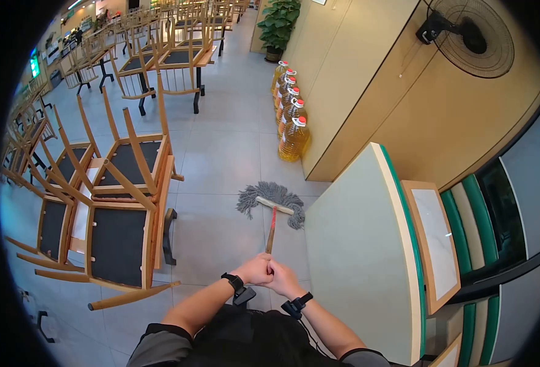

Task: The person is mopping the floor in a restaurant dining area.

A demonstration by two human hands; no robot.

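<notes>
A mop [271, 229] with a grey string head lies on the tiled floor ahead of me, its wooden handle reaching back toward my body. Both hands are wrapped round that handle close to my waist. My left hand [255, 270] and my right hand [282, 281] meet there, touching each other. The strands are spread on the tiles below a pale crossbar, and the handle is red near the head. Black straps with small devices circle both wrists. The end of the handle nearest me is hidden behind my hands.
Upturned chairs [120, 244] rest on a table at left, with more stacked tables behind. At right stands a pale partition [368, 257] with green edging. Several large oil bottles [294, 140] line the wall near a potted plant [278, 24]. A fan [469, 37] hangs upper right.
</notes>
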